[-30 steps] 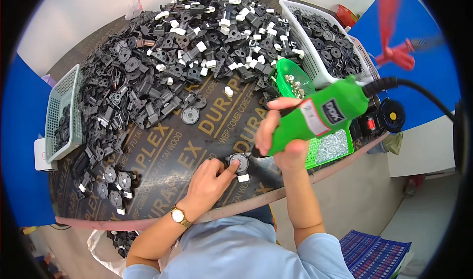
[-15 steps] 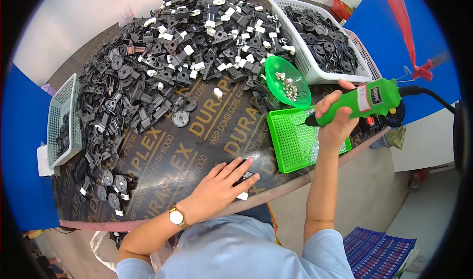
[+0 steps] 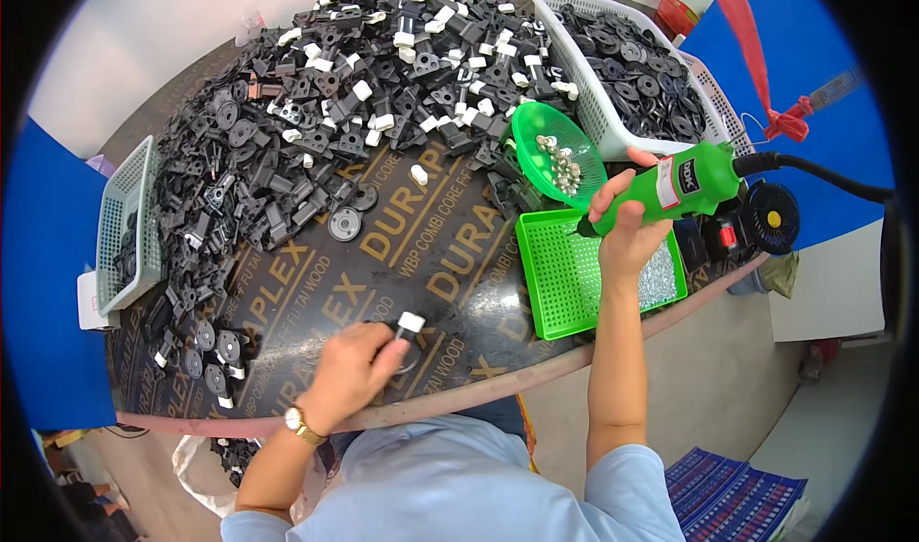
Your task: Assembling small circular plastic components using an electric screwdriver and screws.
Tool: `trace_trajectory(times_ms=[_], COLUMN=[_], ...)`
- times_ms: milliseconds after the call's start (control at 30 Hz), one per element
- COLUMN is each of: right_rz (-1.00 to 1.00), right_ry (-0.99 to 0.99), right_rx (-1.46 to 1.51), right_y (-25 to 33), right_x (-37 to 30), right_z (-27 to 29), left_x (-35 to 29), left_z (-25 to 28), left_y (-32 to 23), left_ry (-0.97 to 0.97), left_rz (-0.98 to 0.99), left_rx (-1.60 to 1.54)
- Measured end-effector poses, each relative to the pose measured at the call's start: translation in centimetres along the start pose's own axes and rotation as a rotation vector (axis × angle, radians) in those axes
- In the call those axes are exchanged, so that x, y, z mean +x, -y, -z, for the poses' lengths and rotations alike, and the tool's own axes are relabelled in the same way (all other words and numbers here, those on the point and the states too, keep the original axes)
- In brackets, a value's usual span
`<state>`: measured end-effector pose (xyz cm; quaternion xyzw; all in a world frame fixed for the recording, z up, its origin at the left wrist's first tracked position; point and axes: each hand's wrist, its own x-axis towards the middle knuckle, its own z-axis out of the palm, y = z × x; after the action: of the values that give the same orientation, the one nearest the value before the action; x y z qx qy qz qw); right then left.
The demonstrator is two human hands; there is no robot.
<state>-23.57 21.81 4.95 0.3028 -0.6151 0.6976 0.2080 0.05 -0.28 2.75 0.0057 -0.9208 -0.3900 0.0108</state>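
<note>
In my right hand [image 3: 627, 218] is a green electric screwdriver [image 3: 684, 186], lying sideways with its black nose toward the left over a green perforated tray [image 3: 550, 293]. Small silvery screws [image 3: 661, 279] lie in that tray. My left hand [image 3: 361, 362] is closed on a black plastic part with a white end [image 3: 411, 324], low at the table's near side. The hand hides most of that part. Above the tray, a round green basket [image 3: 527, 140] holds several shiny metal pieces [image 3: 563, 170].
A large pile of black parts with white ends [image 3: 335, 101] covers the back. Black discs fill a white basket [image 3: 574, 82]. At left stand a pale basket [image 3: 134, 255] and a few disc assemblies [image 3: 215, 379]. A black cable [image 3: 833, 176] runs from the screwdriver; a red strap [image 3: 742, 30] hangs nearby.
My left hand has gone from lying flat over the part to gripping it, shifting left. The screwdriver and right hand have moved slightly left.
</note>
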Motion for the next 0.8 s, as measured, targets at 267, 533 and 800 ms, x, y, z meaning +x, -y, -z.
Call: trace_trajectory(times_ms=[267,533,800], right_rz=[-0.037,-0.001,-0.194], right_ry=[-0.039,0.000,0.142], right_rx=[-0.053,-0.100,0.322], right_y=[0.3,1.6,6.5], right_x=[-0.3,0.2,-1.9], right_z=[-0.5,-0.9,-6.3], left_x=[-0.5,-1.9,1.9], left_z=[2.1,0.5,-1.4], left_y=[0.4,0.2,1.0], left_ry=[-0.325,-0.217,-0.270], left_rz=[0.152,0.085,-0.128], left_rx=[0.393,0.177,0.049])
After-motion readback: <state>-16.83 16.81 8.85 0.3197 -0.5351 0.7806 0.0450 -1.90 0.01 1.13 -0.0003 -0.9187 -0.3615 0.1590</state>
